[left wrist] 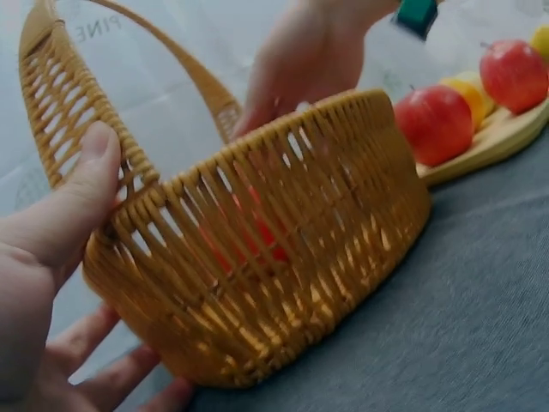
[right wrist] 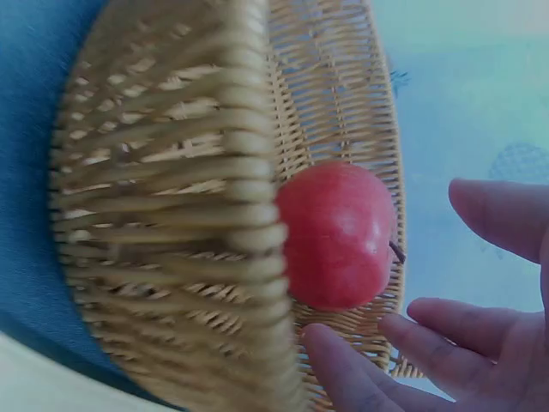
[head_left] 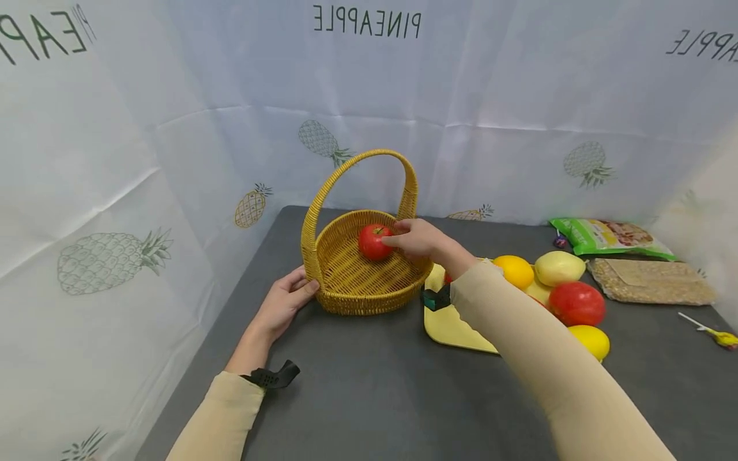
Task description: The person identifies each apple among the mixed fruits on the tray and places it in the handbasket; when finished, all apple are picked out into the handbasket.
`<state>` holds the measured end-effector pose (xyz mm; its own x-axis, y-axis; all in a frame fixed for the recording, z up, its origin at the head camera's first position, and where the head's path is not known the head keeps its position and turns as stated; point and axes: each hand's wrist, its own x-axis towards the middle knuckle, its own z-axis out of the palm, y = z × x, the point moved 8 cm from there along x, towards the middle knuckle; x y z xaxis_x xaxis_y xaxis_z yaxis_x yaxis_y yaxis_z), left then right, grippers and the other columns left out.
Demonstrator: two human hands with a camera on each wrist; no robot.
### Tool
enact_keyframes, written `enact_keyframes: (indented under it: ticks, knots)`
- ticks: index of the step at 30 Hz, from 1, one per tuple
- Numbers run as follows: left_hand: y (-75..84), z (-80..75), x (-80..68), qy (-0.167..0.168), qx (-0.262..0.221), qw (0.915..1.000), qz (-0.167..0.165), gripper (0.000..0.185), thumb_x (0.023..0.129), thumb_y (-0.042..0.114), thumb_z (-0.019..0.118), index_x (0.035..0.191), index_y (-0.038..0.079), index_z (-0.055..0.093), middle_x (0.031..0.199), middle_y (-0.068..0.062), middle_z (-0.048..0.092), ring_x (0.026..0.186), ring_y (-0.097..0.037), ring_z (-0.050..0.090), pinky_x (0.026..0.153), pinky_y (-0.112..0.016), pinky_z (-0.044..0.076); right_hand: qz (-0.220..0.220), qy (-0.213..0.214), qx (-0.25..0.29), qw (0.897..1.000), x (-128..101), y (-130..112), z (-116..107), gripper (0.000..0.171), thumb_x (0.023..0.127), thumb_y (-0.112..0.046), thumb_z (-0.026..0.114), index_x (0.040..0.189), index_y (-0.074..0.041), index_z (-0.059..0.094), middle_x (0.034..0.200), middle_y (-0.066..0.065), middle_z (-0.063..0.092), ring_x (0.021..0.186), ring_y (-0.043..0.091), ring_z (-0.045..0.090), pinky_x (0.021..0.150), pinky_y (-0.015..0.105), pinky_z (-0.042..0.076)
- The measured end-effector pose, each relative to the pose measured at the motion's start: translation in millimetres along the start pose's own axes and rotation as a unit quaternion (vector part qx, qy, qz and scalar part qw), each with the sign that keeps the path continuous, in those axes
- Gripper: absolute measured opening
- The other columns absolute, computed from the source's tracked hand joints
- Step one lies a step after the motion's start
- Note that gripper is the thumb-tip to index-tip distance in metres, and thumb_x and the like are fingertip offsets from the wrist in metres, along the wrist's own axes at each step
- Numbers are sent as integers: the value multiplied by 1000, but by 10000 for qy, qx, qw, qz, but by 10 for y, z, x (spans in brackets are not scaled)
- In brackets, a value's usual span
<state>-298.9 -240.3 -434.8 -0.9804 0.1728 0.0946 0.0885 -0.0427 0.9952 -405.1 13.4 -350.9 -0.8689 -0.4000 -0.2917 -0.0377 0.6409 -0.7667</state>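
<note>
A yellow wicker basket (head_left: 352, 288) with a tall arched handle stands on the dark grey table. Inside it lies a red apple (head_left: 373, 242). My right hand (head_left: 398, 238) reaches over the basket's right rim, its fingertips at the apple's right side. In the right wrist view the fingers (right wrist: 446, 343) are spread loosely around the apple (right wrist: 339, 236) with gaps showing, not closed on it. My left hand (head_left: 294, 291) lies flat against the basket's left wall; its thumb (left wrist: 81, 193) presses at the foot of the handle and the other fingers lie along the base.
Right of the basket a pale yellow plate (head_left: 450, 323) carries an orange (head_left: 515, 271), a yellow-green fruit (head_left: 558, 267), a red apple (head_left: 576, 303) and a lemon (head_left: 590, 339). Behind lie a green snack bag (head_left: 611, 237) and a grain packet (head_left: 648, 280). A lollipop (head_left: 717, 334) lies far right.
</note>
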Motion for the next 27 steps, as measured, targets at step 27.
enact_keyframes:
  ticks: [27]
  knots:
    - [-14,-24,32,-575,-415,9975,19,60,107,17,60,154,-10,35,155,-32,37,143,-37,40,108,-29,44,92,852,122,9962,-981,562,-590,57,104,-33,61,149,-2,45,145,22,52,116,36,62,100,49,51]
